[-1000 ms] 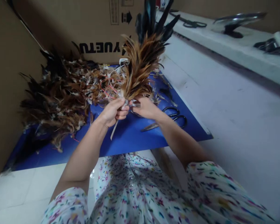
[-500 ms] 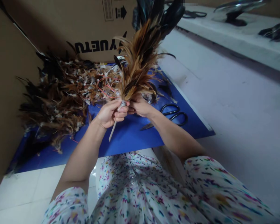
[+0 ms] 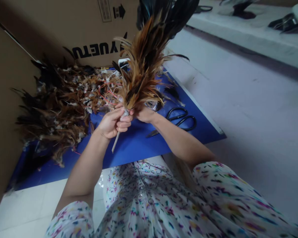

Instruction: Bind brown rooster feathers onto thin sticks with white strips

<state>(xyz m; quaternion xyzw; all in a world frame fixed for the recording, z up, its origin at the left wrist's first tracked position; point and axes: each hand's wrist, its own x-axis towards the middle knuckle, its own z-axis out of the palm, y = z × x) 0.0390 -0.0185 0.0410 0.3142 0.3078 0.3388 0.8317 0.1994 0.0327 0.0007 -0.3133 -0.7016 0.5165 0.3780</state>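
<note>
A feather duster point(image 3: 141, 69) with brown and black plumes rises tilted in front of me, its thin pale stick pointing down toward me. My left hand point(image 3: 115, 122) is closed around the stick just under the lowest feathers, where a greyish wrapping shows. At the base of the plumes, on the right side, is my right hand point(image 3: 145, 112); its fingertips are mostly hidden behind the feathers and the left hand, so what they pinch cannot be made out. Black-handled scissors point(image 3: 180, 119) lie by my right forearm.
Loose brown and black feathers point(image 3: 57, 102) are heaped on the left of the blue tabletop point(image 3: 136, 145), with pink and white strands among them. A cardboard box point(image 3: 89, 29) stands behind. A white ledge point(image 3: 228, 26) with several dark objects runs along the right wall.
The whole scene has shifted slightly left in view. Both hands keep their places at the base of the duster's feathers, and the right fingers are now more hidden.
</note>
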